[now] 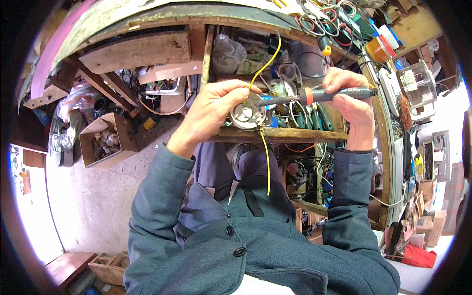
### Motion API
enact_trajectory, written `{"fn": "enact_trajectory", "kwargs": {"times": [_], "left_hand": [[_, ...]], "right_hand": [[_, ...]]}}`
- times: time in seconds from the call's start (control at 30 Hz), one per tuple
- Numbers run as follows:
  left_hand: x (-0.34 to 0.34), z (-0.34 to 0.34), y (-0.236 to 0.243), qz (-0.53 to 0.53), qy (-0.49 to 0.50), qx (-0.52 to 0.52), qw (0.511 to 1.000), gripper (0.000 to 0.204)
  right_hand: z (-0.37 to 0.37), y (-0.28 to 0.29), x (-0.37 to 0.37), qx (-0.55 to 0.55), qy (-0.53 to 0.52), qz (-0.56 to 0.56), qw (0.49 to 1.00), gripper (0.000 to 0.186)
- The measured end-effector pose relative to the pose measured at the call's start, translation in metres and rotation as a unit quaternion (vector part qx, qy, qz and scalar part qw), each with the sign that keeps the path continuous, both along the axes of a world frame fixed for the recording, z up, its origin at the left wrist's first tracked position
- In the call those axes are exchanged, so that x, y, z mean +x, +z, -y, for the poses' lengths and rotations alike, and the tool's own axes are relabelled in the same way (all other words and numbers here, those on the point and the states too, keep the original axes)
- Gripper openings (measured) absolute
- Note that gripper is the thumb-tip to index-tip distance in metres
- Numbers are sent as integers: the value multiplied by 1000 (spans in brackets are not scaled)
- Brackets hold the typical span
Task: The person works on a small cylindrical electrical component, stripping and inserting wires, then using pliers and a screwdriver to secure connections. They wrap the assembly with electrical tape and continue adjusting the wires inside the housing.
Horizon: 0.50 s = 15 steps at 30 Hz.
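My left hand [219, 105] is closed, thumb and forefinger pinched on a thin yellow wire [266, 65] just above a small round white part [244, 117]. The wire's upper length curves away toward the far side of the drawer. Another yellow length [268, 164] hangs below the part, over the drawer's front edge. My right hand [350, 93] is wrapped round the dark handle of a soldering iron [319, 95] with an orange collar. Its metal shaft points left, the tip at or very near the white part. Whether the tip touches cannot be made out.
Under my hands, an open wooden drawer [290, 133] holds screwdrivers [322, 118], bags and small parts. Tangled leads [324, 17] lie on the bench above. On the floor at left stands a cardboard box [109, 141] of parts. Clear plastic containers [417, 84] stand at right.
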<state>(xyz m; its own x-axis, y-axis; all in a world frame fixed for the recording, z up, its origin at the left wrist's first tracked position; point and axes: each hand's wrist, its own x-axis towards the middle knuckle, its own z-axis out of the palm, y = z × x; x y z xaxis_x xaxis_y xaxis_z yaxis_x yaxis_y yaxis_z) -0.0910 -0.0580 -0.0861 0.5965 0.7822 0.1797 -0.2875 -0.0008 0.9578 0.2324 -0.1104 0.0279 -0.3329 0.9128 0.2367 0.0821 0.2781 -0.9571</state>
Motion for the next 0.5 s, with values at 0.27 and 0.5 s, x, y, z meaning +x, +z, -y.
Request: {"fn": "enact_trajectory", "kwargs": {"times": [0.27,0.5], "left_hand": [[0,0,3,-5,-9,-4,1000,30],[1,0,2,-3,-10,-15,1000,30]], "right_hand": [[-1,3,1,43,23,48,998,23],[-1,5,1,46,30,47,997,20]]}}
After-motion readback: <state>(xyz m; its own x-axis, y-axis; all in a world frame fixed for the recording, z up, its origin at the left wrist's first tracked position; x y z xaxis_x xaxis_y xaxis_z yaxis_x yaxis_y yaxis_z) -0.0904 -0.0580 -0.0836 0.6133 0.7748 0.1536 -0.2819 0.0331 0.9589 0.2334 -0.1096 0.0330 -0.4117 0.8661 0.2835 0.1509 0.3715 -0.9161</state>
